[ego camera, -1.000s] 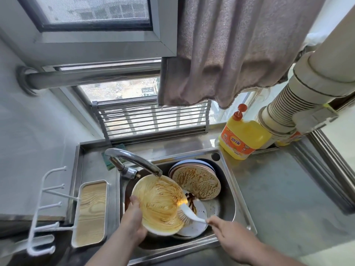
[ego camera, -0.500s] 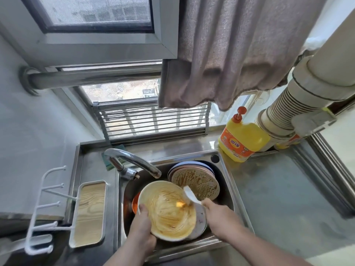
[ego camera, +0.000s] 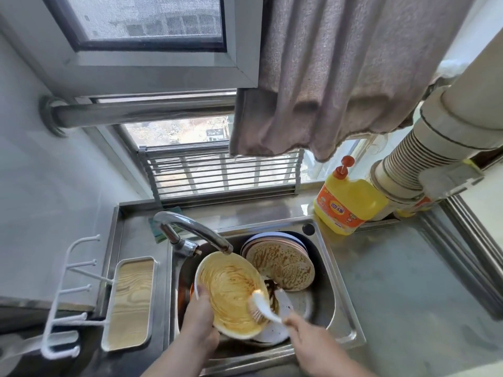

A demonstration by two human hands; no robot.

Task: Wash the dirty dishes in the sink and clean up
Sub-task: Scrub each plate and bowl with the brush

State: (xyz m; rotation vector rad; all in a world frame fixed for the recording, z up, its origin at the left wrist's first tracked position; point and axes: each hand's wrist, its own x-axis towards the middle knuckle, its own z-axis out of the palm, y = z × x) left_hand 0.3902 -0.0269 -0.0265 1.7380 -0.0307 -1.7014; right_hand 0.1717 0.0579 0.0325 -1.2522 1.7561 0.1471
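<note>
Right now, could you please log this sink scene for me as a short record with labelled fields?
left hand: grips the rim of the tilted plate, smeared yellow-brown
right hand: holds the white brush, bristles on the plate's lower right
faucet: spout above the plate's top edge; no water visible
sink: holds a leaning stack of dirty plates behind, and a white plate under the brush
detergent bottle: yellow, upright on the counter by the sink's far right corner
</note>
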